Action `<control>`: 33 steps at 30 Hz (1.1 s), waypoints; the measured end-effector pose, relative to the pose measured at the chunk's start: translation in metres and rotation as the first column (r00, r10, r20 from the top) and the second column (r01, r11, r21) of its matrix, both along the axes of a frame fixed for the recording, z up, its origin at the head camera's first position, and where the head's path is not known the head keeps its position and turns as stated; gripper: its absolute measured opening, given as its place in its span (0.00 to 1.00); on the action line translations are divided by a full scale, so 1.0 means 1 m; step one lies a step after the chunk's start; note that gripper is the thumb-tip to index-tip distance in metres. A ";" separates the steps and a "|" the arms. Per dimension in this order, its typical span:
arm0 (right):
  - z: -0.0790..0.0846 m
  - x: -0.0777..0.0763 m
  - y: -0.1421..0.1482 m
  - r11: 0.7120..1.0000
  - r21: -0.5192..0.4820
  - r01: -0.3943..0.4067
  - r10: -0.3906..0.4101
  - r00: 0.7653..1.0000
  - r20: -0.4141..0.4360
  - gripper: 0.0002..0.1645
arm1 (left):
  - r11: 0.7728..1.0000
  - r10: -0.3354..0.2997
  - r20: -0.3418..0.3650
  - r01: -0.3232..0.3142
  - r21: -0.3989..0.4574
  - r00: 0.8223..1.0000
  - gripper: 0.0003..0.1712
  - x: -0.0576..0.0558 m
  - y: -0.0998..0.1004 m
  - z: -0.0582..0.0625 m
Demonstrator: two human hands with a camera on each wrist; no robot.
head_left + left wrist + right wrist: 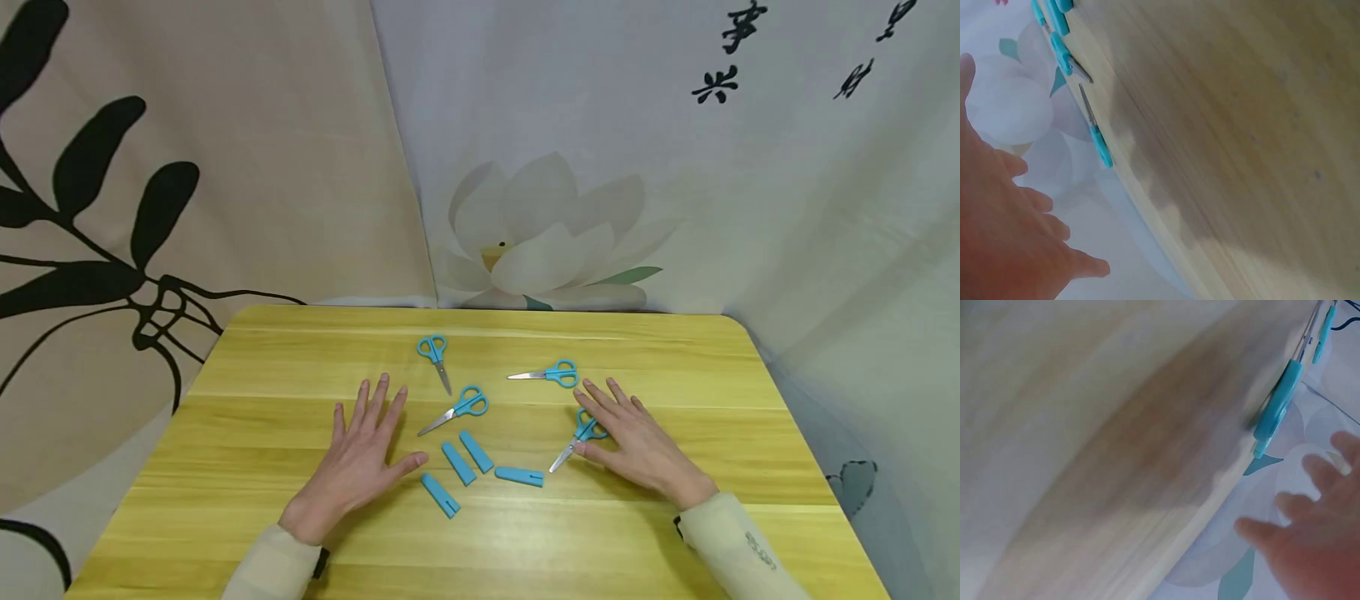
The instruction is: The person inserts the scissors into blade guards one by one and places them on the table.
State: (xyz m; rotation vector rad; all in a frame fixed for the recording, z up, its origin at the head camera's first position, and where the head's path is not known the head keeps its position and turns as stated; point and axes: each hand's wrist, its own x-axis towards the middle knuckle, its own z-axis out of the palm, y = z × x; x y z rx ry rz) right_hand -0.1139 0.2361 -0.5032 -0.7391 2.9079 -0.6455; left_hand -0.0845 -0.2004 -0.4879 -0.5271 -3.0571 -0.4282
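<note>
1. Across the counter (525,550), four blue-handled scissors lie flat with bare blades: a far-left pair (438,360), a middle pair (460,407), a far-right pair (552,374) and a near-right pair (579,435).
2. Nearer the person, four blue sheaths (458,463) rest apart from the blades; they look shaped to fit over them, which may be why the counts match.
3. The left hand (356,467) holds nothing, fingers spread apart beside the middle pair and the sheaths, perhaps so wide to avoid nudging them.
4. The right hand (637,442) grips nothing either, fingers apart; from the right wrist it seems to hang above the counter, maybe to leave the scissors undisturbed.
5. From the head view, that hand hides part of the near-right pair; I cannot be sure whether they touch.
6. Both wrist views cut off the hands, and the right one is blurred; the blue shapes (1058,19) crowding the left one's top edge I cannot sort out.
</note>
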 end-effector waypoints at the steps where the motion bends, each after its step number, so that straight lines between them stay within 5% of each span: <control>1: 0.000 -0.001 0.000 1.000 -0.011 -0.022 0.022 1.000 0.006 0.50 | 1.000 -0.001 -0.002 0.001 0.001 1.000 0.58 0.000 0.000 0.000; 19: -0.002 -0.024 0.001 0.944 -0.118 -0.308 0.319 0.944 0.086 0.32 | 0.999 -0.010 -0.006 0.010 0.036 1.000 0.57 0.007 -0.004 0.003; 26: -0.003 -0.029 0.002 0.934 -0.103 -0.343 0.344 0.939 -0.008 0.21 | 0.999 -0.013 -0.016 0.014 0.034 1.000 0.57 0.008 -0.006 0.003; 33: -0.005 -0.031 0.004 0.940 -0.081 -0.330 0.330 0.944 -0.017 0.13 | 0.999 -0.026 -0.030 0.027 0.035 0.999 0.58 0.010 -0.006 0.002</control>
